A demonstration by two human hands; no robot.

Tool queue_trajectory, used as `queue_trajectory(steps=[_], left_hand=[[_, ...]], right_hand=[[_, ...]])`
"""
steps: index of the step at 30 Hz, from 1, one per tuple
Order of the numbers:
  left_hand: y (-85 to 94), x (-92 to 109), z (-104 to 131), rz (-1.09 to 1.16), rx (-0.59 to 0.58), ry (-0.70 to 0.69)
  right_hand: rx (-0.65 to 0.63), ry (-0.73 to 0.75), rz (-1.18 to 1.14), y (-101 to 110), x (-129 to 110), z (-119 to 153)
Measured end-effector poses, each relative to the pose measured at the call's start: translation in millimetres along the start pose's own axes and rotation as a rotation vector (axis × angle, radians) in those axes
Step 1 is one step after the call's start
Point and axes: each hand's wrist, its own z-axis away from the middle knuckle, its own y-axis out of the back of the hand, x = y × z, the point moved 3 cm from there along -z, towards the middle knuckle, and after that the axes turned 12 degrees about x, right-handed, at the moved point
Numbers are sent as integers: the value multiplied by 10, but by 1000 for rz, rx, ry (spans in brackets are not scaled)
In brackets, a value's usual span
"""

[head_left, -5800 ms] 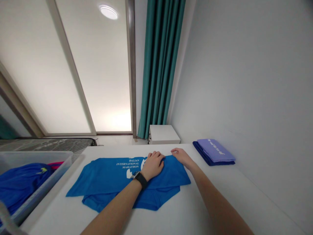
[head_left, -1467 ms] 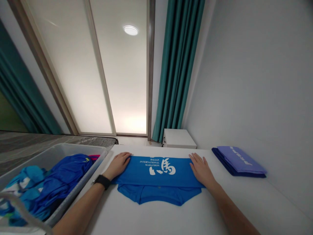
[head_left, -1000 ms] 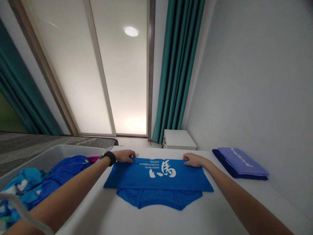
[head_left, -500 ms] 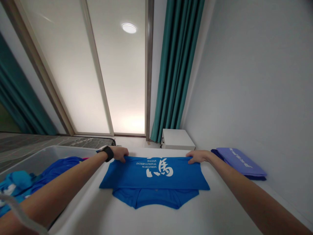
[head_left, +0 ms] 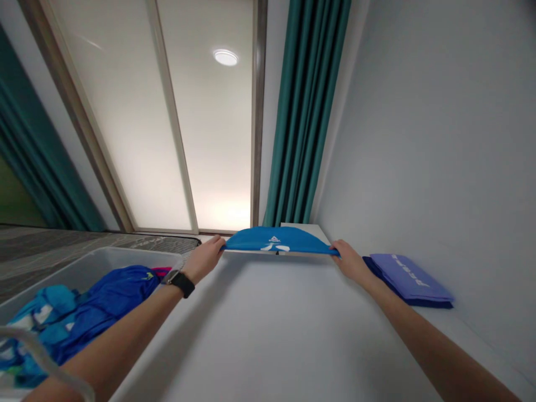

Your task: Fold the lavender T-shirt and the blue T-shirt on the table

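A blue T-shirt (head_left: 247,240) with white print is stretched between my two hands, lifted above the far part of the white table (head_left: 268,329). My left hand (head_left: 206,258), with a dark watch on its wrist, is closed on the shirt's left end. At the right end, the fingers of my right hand (head_left: 347,260) pinch the cloth. The shirt shows as a narrow band, bowed upward along its far edge; its lower layers are hidden from view.
To the left stands a clear plastic bin (head_left: 125,254) of crumpled blue clothes (head_left: 113,290). Folded purple and navy clothes (head_left: 412,279) lie at the table's right side by the wall. A white cabinet (head_left: 312,230) and a green curtain (head_left: 307,123) are beyond the table.
Both hands have raised the shirt off the table and away from me. It lay folded with its lettering facing up; now only a narrow strip of it shows.
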Motion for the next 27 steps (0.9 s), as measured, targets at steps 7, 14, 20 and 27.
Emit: queue_trajectory(steps=[7, 14, 20, 27], left_hand=[[-498, 32, 843, 78, -122, 64], [-479, -7, 1000, 140, -79, 82], [-209, 127, 1180, 79, -103, -11], [-210, 459, 845, 125, -55, -161]], right_hand=[[-2, -27, -59, -491, -87, 979], [-24, -41, -89, -392, -173, 1027], [-106, 21, 84, -141, -389, 1222], [-94, 74, 77, -190, -772, 881]])
